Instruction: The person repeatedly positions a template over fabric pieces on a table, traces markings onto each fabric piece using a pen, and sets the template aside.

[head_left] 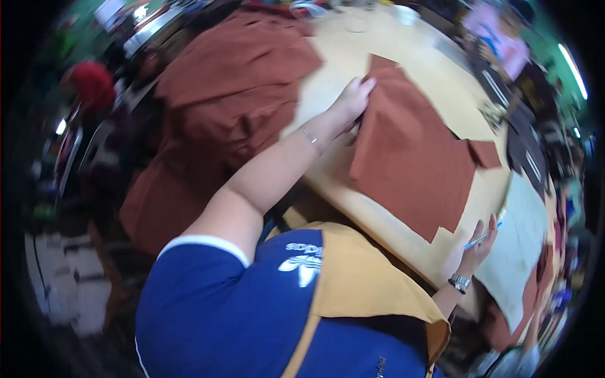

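Rust-brown cloth (413, 154) lies on the pale table (441, 85), its edge pinched in the left hand (351, 106) — seemingly a steadying hold. The right hand (481, 251), part-open, holds a blue pen (476, 241) — keeping the cloth flat calls for light tension.

This seems to be a garment workshop, probably a cutting room. A wide, pale work table (353, 38) carries a large heap of brown fabric (233, 94) and, near it, a flat piece of cut cloth (409, 145) with notched edges. The wearer has a yellow apron (372, 277). Around the table there are other people, one in a pink top (501, 38) and one with a red head covering (92, 85). A tube light (573, 71) shines against the green wall (549, 34).
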`<state>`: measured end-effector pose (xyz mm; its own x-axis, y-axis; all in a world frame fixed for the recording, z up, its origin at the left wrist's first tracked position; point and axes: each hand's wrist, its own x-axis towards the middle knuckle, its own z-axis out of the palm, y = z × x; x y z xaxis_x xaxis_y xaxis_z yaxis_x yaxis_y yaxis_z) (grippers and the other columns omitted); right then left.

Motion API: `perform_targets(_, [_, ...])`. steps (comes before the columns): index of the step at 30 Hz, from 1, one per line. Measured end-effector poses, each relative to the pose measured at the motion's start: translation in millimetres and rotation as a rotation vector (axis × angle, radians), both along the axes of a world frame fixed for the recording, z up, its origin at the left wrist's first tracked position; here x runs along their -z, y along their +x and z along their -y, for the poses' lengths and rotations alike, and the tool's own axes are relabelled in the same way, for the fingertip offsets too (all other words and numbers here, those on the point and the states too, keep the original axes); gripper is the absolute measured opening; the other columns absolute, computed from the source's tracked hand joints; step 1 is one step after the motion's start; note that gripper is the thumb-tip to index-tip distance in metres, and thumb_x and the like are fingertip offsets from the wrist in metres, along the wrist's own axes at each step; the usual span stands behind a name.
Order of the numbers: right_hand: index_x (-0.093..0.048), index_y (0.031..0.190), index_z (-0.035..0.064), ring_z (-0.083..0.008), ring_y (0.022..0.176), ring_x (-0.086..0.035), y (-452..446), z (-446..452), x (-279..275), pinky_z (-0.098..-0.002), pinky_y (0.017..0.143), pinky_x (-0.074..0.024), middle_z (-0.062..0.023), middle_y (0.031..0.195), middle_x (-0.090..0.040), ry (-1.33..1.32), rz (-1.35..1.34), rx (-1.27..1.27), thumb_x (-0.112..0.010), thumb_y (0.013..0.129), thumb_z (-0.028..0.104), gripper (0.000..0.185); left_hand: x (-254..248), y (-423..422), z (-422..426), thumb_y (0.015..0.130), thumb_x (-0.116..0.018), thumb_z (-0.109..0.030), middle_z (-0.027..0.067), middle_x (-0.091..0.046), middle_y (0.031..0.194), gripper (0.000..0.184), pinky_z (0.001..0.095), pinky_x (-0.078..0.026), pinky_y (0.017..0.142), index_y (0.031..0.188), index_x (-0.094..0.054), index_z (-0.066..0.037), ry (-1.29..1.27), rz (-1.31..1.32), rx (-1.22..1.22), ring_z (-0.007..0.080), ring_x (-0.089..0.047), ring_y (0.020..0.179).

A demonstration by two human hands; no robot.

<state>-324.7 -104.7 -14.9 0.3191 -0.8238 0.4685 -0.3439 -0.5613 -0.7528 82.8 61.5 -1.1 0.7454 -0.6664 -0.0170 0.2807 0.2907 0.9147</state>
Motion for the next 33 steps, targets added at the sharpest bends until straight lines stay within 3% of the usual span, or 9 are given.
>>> perform_targets(5, [-0.049, 0.133, -0.0025, -0.0217, 0.124, -0.051, 15, -2, 15, -0.0342, 0.103, -0.0412, -0.0153, 0.133, -0.053, 0.053, -0.262, -0.244, -0.064, 0.093, 0.012, 0.045, -93, 68, -106, 0.099, -0.048, -0.033, 0.0145, -0.058, 0.118, 0.043, 0.0385, -0.048, 0.093, 0.125, -0.049, 0.002, -0.161, -0.053, -0.170, 0.0245, -0.058, 0.106])
perform_targets(15, [-0.050, 0.132, -0.0036, -0.0237, 0.128, -0.047, 16, -3, 24, -0.0353, 0.109, -0.0358, -0.0155, 0.136, -0.053, 0.186, -0.201, -0.294, -0.063, 0.091, 0.005, 0.043, -226, 114, -430, 0.099, -0.046, -0.034, 0.0129, -0.059, 0.125, 0.044, 0.0410, -0.048, 0.096, 0.127, -0.054, -0.002, -0.052, 0.147, -0.744, 0.0273, -0.059, 0.111])
perform_targets(20, [-0.050, 0.132, -0.0039, -0.0236, 0.130, -0.046, 18, -5, 23, -0.0360, 0.110, -0.0344, -0.0156, 0.137, -0.052, 0.200, -0.210, -0.273, -0.062, 0.092, 0.004, 0.042, -162, 66, -546, 0.098, -0.045, -0.035, 0.0121, -0.059, 0.128, 0.045, 0.0422, -0.048, 0.097, 0.129, -0.056, -0.004, 0.184, 0.037, -1.159, 0.0287, -0.059, 0.114])
perform_targets(22, [-0.051, 0.132, -0.0037, -0.0237, 0.130, -0.046, 19, -6, 23, -0.0359, 0.110, -0.0347, -0.0156, 0.137, -0.052, 0.211, -0.192, -0.274, -0.062, 0.092, 0.005, 0.042, -106, 32, -561, 0.097, -0.046, -0.046, 0.0112, -0.060, 0.128, 0.054, 0.0401, -0.048, 0.096, 0.130, -0.055, -0.004, 0.376, 0.039, -1.432, 0.0283, -0.059, 0.113])
perform_targets(24, [-0.051, 0.131, -0.0036, -0.0238, 0.129, -0.047, 17, -4, 24, -0.0356, 0.109, -0.0352, -0.0155, 0.136, -0.053, 0.192, -0.217, -0.273, -0.063, 0.092, 0.006, 0.042, 14, 39, -707, 0.099, -0.047, -0.043, 0.0134, -0.061, 0.123, 0.052, 0.0379, -0.050, 0.089, 0.123, -0.057, 0.002, 0.331, 0.066, -1.375, 0.0272, -0.061, 0.106])
perform_targets(25, [-0.051, 0.131, -0.0036, -0.0238, 0.128, -0.047, 17, -3, 25, -0.0354, 0.109, -0.0355, -0.0155, 0.135, -0.053, 0.180, -0.228, -0.271, -0.063, 0.092, 0.007, 0.042, 24, 0, -673, 0.100, -0.046, -0.038, 0.0140, -0.061, 0.122, 0.049, 0.0374, -0.050, 0.089, 0.123, -0.056, 0.004, 0.411, 0.135, -1.412, 0.0266, -0.061, 0.106])
perform_targets(29, [-0.052, 0.131, -0.0033, -0.0235, 0.126, -0.049, 15, -2, 25, -0.0352, 0.107, -0.0365, -0.0152, 0.134, -0.054, 0.159, -0.223, -0.286, -0.064, 0.092, 0.009, 0.042, 102, -70, -713, 0.099, -0.049, -0.028, 0.0183, -0.057, 0.126, 0.042, 0.0368, -0.046, 0.095, 0.126, -0.050, 0.004, 1.090, 0.128, -1.503, 0.0313, -0.059, 0.109])
perform_targets(32, [-0.053, 0.130, -0.0025, -0.0233, 0.126, -0.049, 17, -2, 25, -0.0352, 0.107, -0.0368, -0.0148, 0.134, -0.055, 0.148, -0.224, -0.284, -0.063, 0.093, 0.011, 0.041, 110, -92, -693, 0.096, -0.054, -0.030, 0.0192, -0.046, 0.139, 0.046, 0.0477, -0.040, 0.101, 0.132, -0.045, -0.004, 1.487, 0.133, -1.596, 0.0337, -0.051, 0.122])
perform_targets(33, [-0.053, 0.130, -0.0021, -0.0232, 0.125, -0.049, 17, -3, 25, -0.0352, 0.107, -0.0368, -0.0146, 0.134, -0.055, 0.156, -0.224, -0.277, -0.063, 0.093, 0.011, 0.041, 78, -94, -629, 0.094, -0.056, -0.036, 0.0169, -0.035, 0.148, 0.050, 0.0614, -0.034, 0.101, 0.136, -0.041, -0.014, 1.941, 0.026, -1.603, 0.0329, -0.038, 0.134])
